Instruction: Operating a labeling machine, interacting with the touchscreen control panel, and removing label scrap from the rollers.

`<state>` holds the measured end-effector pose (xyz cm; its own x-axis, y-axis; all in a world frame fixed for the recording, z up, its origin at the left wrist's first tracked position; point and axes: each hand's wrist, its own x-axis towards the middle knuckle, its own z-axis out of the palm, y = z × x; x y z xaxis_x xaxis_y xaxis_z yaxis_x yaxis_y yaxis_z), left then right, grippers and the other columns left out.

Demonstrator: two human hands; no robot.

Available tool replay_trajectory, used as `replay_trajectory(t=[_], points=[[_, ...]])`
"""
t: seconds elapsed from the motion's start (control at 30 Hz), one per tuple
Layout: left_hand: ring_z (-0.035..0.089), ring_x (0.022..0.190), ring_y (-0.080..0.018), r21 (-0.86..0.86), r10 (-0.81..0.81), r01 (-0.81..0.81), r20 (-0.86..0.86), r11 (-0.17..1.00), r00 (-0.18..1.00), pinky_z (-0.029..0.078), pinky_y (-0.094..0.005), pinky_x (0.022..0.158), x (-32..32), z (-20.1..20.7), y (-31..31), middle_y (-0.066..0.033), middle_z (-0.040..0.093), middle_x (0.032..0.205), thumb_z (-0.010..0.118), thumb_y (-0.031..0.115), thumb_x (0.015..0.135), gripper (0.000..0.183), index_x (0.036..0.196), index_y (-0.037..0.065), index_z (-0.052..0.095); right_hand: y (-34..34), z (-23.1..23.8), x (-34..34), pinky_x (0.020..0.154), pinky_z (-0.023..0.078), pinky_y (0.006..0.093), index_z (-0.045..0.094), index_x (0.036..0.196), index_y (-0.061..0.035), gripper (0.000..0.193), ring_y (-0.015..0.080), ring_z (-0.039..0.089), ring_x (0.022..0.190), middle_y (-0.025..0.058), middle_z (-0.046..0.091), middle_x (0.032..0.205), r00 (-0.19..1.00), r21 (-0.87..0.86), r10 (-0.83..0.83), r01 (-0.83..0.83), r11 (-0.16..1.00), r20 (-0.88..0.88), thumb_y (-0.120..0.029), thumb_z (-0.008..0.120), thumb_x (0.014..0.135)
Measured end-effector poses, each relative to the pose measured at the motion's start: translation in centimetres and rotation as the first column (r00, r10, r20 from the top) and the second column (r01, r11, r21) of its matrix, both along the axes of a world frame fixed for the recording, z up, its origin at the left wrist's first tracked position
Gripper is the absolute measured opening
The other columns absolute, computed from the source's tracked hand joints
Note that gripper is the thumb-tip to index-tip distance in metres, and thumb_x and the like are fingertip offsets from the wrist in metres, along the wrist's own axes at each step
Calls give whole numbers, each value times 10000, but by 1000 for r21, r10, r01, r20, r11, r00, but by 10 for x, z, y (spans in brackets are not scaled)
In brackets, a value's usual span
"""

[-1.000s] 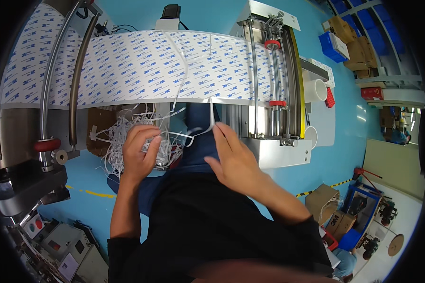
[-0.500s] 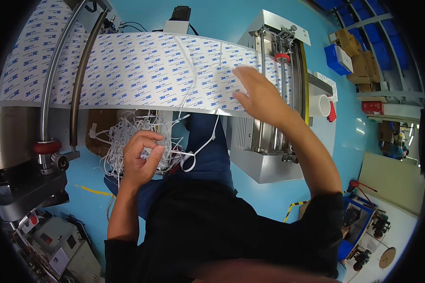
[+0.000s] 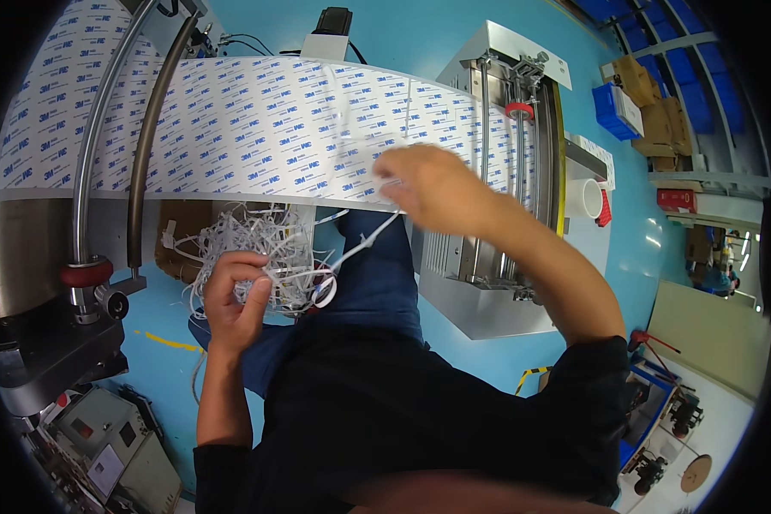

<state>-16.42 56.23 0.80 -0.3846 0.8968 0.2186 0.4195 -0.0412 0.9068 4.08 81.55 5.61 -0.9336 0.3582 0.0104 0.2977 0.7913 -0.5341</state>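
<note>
A wide white sheet (image 3: 231,128) printed with a repeated blue pattern stretches across in front of me. Low over a tangled heap of thin white strips (image 3: 265,231), my left hand (image 3: 234,304) is curled with one white strip (image 3: 351,251) in its fingers. That strip loops beside the heap and rises to the sheet's near edge. My right hand (image 3: 437,190) is over the sheet near that edge, close to the strip's upper end. Its fingers are bent and smeared by motion, so whether they grip the strip is hidden.
Metal rollers (image 3: 86,171) stand on the left, with a red collar at their lower end. At the right is a grey machine (image 3: 488,300) with steel rods. A white cup-like roll (image 3: 584,199) sits beyond it. A cardboard box (image 3: 176,218) lies behind the heap.
My right hand has moved left and toward the sheet's near edge, its fingers bending. My left hand has shifted left, drawing the strip's loop along. The strip lying across the sheet is gone from there.
</note>
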Motion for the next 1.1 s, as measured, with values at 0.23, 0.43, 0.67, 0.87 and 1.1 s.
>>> replay_trajectory(t=[0.23, 0.43, 0.67, 0.87, 1.1], points=[[610, 855, -232, -10, -10, 10, -23, 1000, 1000, 464, -327, 798, -1, 5, -17, -114, 643, 936, 669, 44, 794, 78, 833, 36, 603, -2, -7, -2, 857, 490, 388, 610, 1099, -41, 309, 338, 605, 955, 164, 609, 1046, 965, 152, -231, 249, 957, -126, -129, 674, 810], [606, 803, -276, 24, -190, 199, -210, 980, 959, 476, -366, 789, 5, 4, -20, -95, 643, 832, 698, 49, 748, 91, 780, 47, 613, 16, -32, 7, 820, 489, 391, 643, 961, -42, 156, 325, 602, 917, 142, 615, 965, 985, 230, -156, 168, 958, -70, -124, 639, 829], [593, 766, -283, 33, -111, 115, -102, 993, 989, 472, -405, 786, 3, 2, -27, -79, 636, 806, 714, 55, 729, 110, 796, 58, 628, 16, -31, -3, 821, 484, 392, 648, 924, -40, 135, 308, 598, 913, 126, 619, 974, 959, 225, -202, 246, 943, -200, -140, 631, 834], [578, 748, -293, -73, -300, 292, -170, 954, 939, 465, -376, 783, 4, 9, -25, -95, 616, 783, 710, 50, 734, 115, 817, 55, 631, 23, -28, -3, 847, 464, 386, 625, 938, -42, 135, 293, 583, 906, 115, 609, 907, 991, 178, -110, 95, 979, 75, -142, 627, 847], [595, 779, -258, -40, -46, 44, -56, 998, 997, 464, -362, 822, 0, 3, -34, -105, 621, 822, 705, 57, 767, 150, 892, 28, 627, -7, 3, -9, 747, 494, 293, 601, 998, -29, 151, 180, 634, 821, 97, 657, 925, 994, -408, -49, 86, 909, 101, -132, 606, 888]])
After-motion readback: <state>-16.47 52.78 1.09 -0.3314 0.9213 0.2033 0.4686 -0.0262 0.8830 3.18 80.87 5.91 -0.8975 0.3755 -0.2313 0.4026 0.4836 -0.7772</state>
